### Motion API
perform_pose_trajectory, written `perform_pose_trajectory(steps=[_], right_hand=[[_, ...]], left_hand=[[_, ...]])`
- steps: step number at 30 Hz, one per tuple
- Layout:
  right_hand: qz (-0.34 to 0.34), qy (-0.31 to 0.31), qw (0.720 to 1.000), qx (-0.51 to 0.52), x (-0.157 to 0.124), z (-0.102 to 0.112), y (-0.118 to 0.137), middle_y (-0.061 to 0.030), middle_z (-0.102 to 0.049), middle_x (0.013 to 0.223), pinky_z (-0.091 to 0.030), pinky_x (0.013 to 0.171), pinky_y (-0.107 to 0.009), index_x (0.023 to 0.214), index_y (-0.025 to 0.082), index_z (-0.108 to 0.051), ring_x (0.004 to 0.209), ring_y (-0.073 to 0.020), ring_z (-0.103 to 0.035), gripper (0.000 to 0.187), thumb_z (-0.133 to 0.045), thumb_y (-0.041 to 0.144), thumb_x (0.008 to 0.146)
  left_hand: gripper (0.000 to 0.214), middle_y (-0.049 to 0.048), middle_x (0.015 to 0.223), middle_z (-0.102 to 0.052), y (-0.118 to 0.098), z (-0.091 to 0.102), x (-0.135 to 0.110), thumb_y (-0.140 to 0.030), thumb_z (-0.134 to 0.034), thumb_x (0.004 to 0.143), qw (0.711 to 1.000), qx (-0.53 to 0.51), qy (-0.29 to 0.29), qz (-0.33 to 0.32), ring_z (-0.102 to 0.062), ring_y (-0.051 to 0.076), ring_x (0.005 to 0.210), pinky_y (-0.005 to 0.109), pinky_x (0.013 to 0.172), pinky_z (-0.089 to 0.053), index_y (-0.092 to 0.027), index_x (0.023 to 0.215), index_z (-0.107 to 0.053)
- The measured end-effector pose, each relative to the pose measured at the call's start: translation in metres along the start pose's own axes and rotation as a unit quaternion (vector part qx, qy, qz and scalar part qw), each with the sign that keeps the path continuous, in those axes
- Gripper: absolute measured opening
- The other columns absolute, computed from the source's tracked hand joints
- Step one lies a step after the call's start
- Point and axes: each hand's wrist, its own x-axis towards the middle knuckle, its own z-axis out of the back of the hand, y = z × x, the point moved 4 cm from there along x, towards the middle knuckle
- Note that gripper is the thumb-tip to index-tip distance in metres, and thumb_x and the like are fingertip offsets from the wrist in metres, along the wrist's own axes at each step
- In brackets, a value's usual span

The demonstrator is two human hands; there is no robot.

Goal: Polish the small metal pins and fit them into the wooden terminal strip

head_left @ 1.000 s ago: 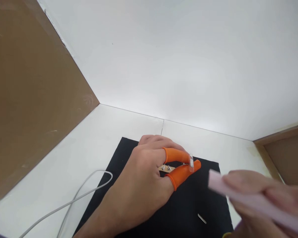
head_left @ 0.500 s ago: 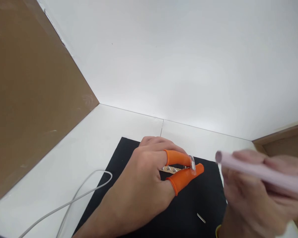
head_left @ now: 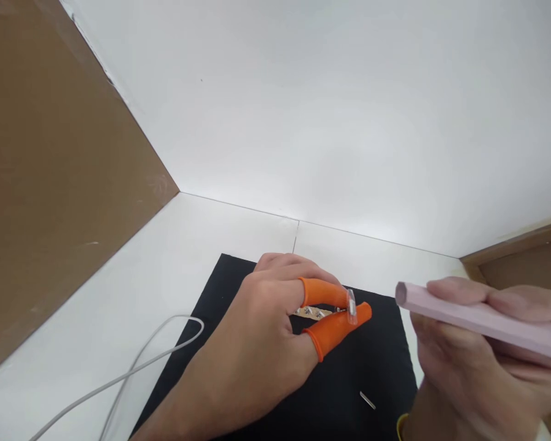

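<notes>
My left hand (head_left: 266,331) lies over a black mat (head_left: 386,361), with orange rubber finger cots on thumb and index finger. Between those two fingertips is pinched a small clear plastic piece (head_left: 351,307) with something whitish inside. Just behind the thumb, a tan strip (head_left: 313,313) bearing several small shiny metal bits shows in the gap; the rest of it is hidden under my hand. My right hand (head_left: 482,367) is raised at the right, fingers wrapped round a pale pink six-sided rod (head_left: 459,312) whose blunt end points left. Whether it is a pen cannot be made out.
A small thin silvery piece (head_left: 367,400) lies on the mat, below my left fingertips. At the left, a looped grey cable (head_left: 133,371) crosses the white surface. A brown panel (head_left: 64,184) stands at left, a white wall (head_left: 326,122) behind, a wooden frame (head_left: 514,239) at right.
The whole view has shifted slightly, so things sit a little further left. My right hand and the pink rod, blurred before, now show sharply. My left hand keeps its pinch.
</notes>
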Motion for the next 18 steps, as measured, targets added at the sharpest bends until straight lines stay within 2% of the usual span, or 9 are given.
perform_pose_trajectory(steps=[2,6,7,10,12,13,15,17,18], right_hand=[[0.024,0.049,0.998,0.032,0.003,-0.002,0.006,-0.0028,-0.086,0.11,-0.075,0.071,-0.033,0.127,0.026,-0.073,0.084,-0.0229,-0.085,0.048,-0.087,0.006,0.085],[0.037,0.247,0.959,0.136,0.002,-0.014,0.011,-0.003,-0.086,0.117,-0.069,0.053,-0.026,0.135,0.023,-0.073,0.065,-0.017,-0.081,0.04,-0.068,0.006,0.099],[0.039,0.251,0.958,0.134,0.001,-0.015,0.009,-0.0031,-0.085,0.119,-0.071,0.056,-0.026,0.137,0.023,-0.072,0.068,-0.0174,-0.082,0.044,-0.067,0.004,0.097],[0.07,0.09,0.992,0.062,0.002,-0.009,0.001,0.003,-0.082,0.111,-0.075,0.081,-0.026,0.127,0.022,-0.075,0.09,-0.0177,-0.085,0.055,-0.074,-0.01,0.082],[0.078,-0.02,0.996,0.034,0.002,-0.004,-0.002,0.0069,-0.078,0.106,-0.074,0.092,-0.026,0.117,0.02,-0.078,0.099,-0.0164,-0.084,0.053,-0.079,-0.013,0.076],[0.071,-0.017,0.997,0.04,0.003,-0.004,-0.003,0.0072,-0.078,0.108,-0.074,0.092,-0.025,0.117,0.019,-0.077,0.099,-0.0156,-0.084,0.052,-0.079,-0.013,0.077],[0.047,0.094,0.989,0.101,0.006,-0.01,-0.002,0.0045,-0.083,0.113,-0.075,0.082,-0.023,0.125,0.02,-0.075,0.093,-0.0148,-0.085,0.049,-0.073,-0.01,0.085],[0.023,0.225,0.96,0.164,0.005,-0.016,0.002,0.0002,-0.085,0.119,-0.073,0.071,-0.021,0.131,0.019,-0.072,0.084,-0.0139,-0.084,0.046,-0.066,-0.005,0.093],[0.016,0.256,0.951,0.174,0.004,-0.017,0.004,-0.001,-0.085,0.122,-0.073,0.071,-0.02,0.132,0.019,-0.072,0.083,-0.0137,-0.084,0.045,-0.065,-0.005,0.094]], left_hand=[[0.011,-0.0035,0.102,-0.086,0.0,0.0,0.0,-0.016,-0.088,0.093,1.0,-0.003,-0.002,-0.001,-0.074,0.02,0.105,0.031,0.09,-0.062,-0.027,0.095,-0.085],[0.009,-0.004,0.101,-0.086,-0.001,0.001,0.0,-0.019,-0.089,0.093,1.0,-0.003,-0.003,-0.002,-0.074,0.018,0.104,0.03,0.09,-0.061,-0.027,0.095,-0.086],[0.009,-0.0043,0.101,-0.086,0.0,0.001,0.0,-0.018,-0.088,0.094,1.0,-0.002,-0.001,-0.002,-0.074,0.018,0.104,0.03,0.09,-0.061,-0.027,0.095,-0.086],[0.012,-0.0049,0.102,-0.085,0.0,0.001,-0.002,-0.015,-0.087,0.093,1.0,0.0,0.005,-0.006,-0.073,0.018,0.104,0.031,0.091,-0.06,-0.027,0.095,-0.084],[0.014,-0.0054,0.103,-0.085,0.0,0.001,-0.003,-0.014,-0.087,0.093,1.0,0.005,0.009,-0.004,-0.073,0.018,0.105,0.031,0.092,-0.06,-0.027,0.096,-0.084],[0.014,-0.0055,0.104,-0.085,0.001,0.001,-0.003,-0.014,-0.087,0.093,1.0,0.006,0.008,-0.002,-0.073,0.018,0.106,0.031,0.092,-0.06,-0.027,0.097,-0.084],[0.012,-0.0056,0.104,-0.086,0.001,0.002,-0.004,-0.017,-0.087,0.094,1.0,0.007,0.005,0.0,-0.073,0.017,0.107,0.03,0.092,-0.06,-0.028,0.097,-0.084],[0.008,-0.0054,0.104,-0.086,0.001,0.002,-0.004,-0.02,-0.088,0.095,1.0,0.004,0.0,0.0,-0.073,0.017,0.107,0.029,0.092,-0.06,-0.028,0.097,-0.085],[0.007,-0.0054,0.103,-0.086,0.001,0.002,-0.004,-0.021,-0.088,0.095,1.0,0.003,-0.002,0.0,-0.073,0.017,0.107,0.028,0.091,-0.06,-0.027,0.096,-0.085]])
